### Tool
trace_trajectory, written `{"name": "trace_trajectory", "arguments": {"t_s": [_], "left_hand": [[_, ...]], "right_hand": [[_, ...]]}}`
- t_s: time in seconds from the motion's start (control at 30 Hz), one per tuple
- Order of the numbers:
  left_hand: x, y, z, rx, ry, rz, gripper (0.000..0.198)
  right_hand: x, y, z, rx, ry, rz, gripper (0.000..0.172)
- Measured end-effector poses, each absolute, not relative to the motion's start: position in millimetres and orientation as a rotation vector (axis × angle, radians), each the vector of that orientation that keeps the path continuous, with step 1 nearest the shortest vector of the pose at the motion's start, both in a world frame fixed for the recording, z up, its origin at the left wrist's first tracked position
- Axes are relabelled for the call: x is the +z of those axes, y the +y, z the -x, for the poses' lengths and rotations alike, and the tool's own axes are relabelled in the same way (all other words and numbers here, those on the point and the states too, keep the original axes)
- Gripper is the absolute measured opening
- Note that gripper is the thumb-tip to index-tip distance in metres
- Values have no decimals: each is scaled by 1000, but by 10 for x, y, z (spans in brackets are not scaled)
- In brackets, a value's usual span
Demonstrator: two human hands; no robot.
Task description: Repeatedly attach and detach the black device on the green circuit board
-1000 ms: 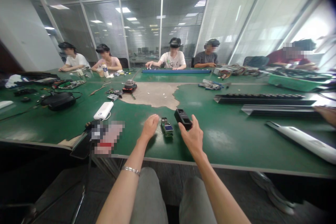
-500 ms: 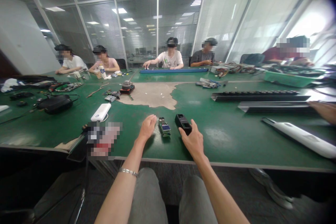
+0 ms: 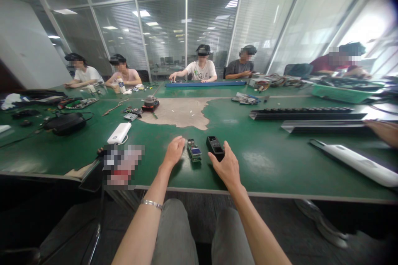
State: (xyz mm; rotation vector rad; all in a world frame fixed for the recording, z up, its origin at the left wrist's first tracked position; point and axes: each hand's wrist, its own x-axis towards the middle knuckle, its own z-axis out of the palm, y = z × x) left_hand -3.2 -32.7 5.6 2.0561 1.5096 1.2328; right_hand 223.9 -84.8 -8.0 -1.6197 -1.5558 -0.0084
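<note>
A small green circuit board with a blue-lit screen (image 3: 195, 151) lies on the green table, between my two hands. To its right is a black plastic casing (image 3: 213, 144) with openings in its upper face. My right hand (image 3: 227, 165) is at the casing's near end, thumb on the left and fingers on the right, spread apart; whether the fingertips touch it I cannot make out. My left hand (image 3: 174, 151) rests just left of the board, fingers loosely extended and nothing visible in them.
A white power strip (image 3: 120, 133) and black pouch (image 3: 65, 122) lie to the left. Black metal rails (image 3: 306, 115) and a long white device (image 3: 357, 162) lie to the right, with another person's hand (image 3: 384, 131) by the rails. Several people sit across the table (image 3: 264, 178).
My right hand has shifted slightly left, its thumb moving out to the casing's left side. The casing has shifted very slightly left. My left hand stays about where it was.
</note>
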Motion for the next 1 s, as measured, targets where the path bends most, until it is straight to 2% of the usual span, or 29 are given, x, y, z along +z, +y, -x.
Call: {"name": "trace_trajectory", "arguments": {"t_s": [0.3,0.6,0.73,1.0], "left_hand": [[86,-342,34,1191,1515,-2058,51],[51,-323,45,1308,1481,-2027,44],[40,-308,48,1320,1476,-2028,44],[23,-302,58,1334,1459,-2029,43]], "right_hand": [[-38,-896,-2215,1,-1614,1659,72],[-16,-893,-2180,-20,-1617,1666,70],[119,-898,-2116,92,-1517,1711,74],[455,-926,-1683,135,-1526,1483,70]]}}
